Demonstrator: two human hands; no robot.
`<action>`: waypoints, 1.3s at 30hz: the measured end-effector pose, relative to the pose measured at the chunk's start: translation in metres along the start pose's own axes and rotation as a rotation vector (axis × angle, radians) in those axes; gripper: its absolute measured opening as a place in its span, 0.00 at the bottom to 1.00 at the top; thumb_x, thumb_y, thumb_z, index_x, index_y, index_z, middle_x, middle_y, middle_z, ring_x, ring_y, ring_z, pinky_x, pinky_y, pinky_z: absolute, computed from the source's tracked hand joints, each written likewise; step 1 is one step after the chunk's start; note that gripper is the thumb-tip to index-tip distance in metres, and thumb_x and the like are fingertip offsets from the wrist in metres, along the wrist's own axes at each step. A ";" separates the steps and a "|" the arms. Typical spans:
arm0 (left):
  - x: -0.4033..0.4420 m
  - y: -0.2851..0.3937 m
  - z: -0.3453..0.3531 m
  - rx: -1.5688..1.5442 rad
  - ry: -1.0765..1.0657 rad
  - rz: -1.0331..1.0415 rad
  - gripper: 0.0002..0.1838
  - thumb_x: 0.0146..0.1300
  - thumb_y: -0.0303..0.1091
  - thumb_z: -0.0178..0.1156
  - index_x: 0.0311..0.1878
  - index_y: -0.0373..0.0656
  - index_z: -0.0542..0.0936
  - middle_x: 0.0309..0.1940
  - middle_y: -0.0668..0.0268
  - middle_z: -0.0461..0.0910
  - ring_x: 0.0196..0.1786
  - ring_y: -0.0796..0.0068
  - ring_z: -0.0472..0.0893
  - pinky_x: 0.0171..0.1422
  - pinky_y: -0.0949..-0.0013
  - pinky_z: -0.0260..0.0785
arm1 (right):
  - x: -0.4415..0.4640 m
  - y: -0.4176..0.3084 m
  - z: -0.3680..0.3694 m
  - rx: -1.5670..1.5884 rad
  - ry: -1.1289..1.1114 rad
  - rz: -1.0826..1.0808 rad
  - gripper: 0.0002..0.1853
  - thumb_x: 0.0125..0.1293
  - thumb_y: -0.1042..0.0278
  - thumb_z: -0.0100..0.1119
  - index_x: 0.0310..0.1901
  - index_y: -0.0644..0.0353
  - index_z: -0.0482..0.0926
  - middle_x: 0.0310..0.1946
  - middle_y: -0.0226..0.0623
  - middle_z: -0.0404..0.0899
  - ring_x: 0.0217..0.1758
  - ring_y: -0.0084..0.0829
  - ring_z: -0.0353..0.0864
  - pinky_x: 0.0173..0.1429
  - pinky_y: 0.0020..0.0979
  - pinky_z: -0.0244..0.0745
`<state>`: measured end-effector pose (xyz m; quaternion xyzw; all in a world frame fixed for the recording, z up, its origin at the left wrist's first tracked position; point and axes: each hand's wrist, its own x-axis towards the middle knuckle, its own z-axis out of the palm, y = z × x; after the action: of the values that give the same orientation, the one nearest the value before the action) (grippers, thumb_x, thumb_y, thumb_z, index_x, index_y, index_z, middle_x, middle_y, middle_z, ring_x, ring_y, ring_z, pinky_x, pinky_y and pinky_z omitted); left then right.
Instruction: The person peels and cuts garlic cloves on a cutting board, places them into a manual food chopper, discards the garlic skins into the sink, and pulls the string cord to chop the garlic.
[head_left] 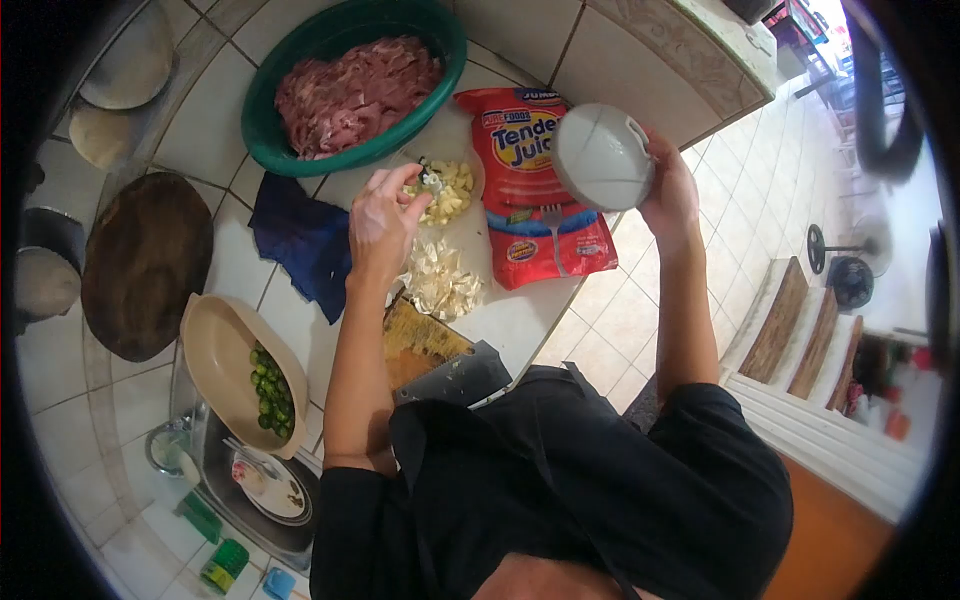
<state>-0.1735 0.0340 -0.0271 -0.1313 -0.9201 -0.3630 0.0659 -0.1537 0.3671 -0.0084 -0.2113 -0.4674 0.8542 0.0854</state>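
Nearest you on the tabletop [528,325], past the cleaver [460,374] and the papery skins [440,282], lies the loose heap of peeled garlic [450,192], with your left hand [376,225] reaching in, fingers partly curled (whether they pinch a clove, you cannot tell from here). Those pieces should be light, firm and a bit slippery, so take them by their sides with your fingertips. Farther out beside them, above the red packet [522,225], your right hand [668,190] has its fingers closed on the pale bowl [603,160], probably light and stiff, best gripped at its rim.
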 end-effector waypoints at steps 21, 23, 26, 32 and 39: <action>0.043 0.002 -0.008 0.355 -0.283 0.441 0.07 0.56 0.28 0.64 0.35 0.42 0.75 0.33 0.58 0.73 0.41 0.53 0.79 0.43 0.54 0.69 | -0.011 -0.003 -0.002 -0.001 -0.096 0.073 0.24 0.67 0.68 0.42 0.61 0.72 0.68 0.57 0.48 0.75 0.59 0.37 0.76 0.66 0.38 0.71; 0.048 0.002 -0.009 0.396 -0.312 0.460 0.07 0.56 0.28 0.64 0.34 0.41 0.75 0.32 0.57 0.73 0.41 0.52 0.79 0.43 0.54 0.69 | -0.013 -0.004 0.000 0.001 -0.097 0.078 0.24 0.67 0.68 0.42 0.61 0.72 0.69 0.57 0.48 0.75 0.59 0.37 0.76 0.65 0.38 0.72; 0.055 0.003 -0.011 0.423 -0.391 0.448 0.10 0.53 0.26 0.66 0.36 0.40 0.75 0.33 0.57 0.74 0.40 0.51 0.78 0.41 0.54 0.68 | -0.012 -0.003 -0.002 -0.015 -0.098 0.064 0.23 0.66 0.68 0.43 0.60 0.71 0.70 0.56 0.47 0.75 0.59 0.36 0.76 0.64 0.37 0.73; 0.064 0.004 -0.013 0.338 -0.449 0.427 0.09 0.49 0.25 0.66 0.29 0.38 0.73 0.30 0.57 0.76 0.38 0.51 0.79 0.41 0.54 0.70 | -0.014 -0.003 0.000 -0.024 -0.103 0.073 0.23 0.66 0.68 0.44 0.60 0.70 0.71 0.55 0.46 0.76 0.58 0.35 0.77 0.64 0.37 0.73; 0.062 0.005 -0.018 0.276 -0.458 0.359 0.11 0.52 0.27 0.67 0.34 0.36 0.75 0.32 0.55 0.76 0.40 0.50 0.78 0.44 0.54 0.68 | -0.019 -0.004 0.005 -0.071 -0.112 0.069 0.24 0.66 0.67 0.44 0.60 0.70 0.70 0.55 0.47 0.76 0.58 0.35 0.77 0.63 0.38 0.74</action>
<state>-0.2315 0.0370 0.0024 -0.3596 -0.9137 -0.1785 -0.0626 -0.1390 0.3588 0.0025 -0.1820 -0.4938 0.8500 0.0219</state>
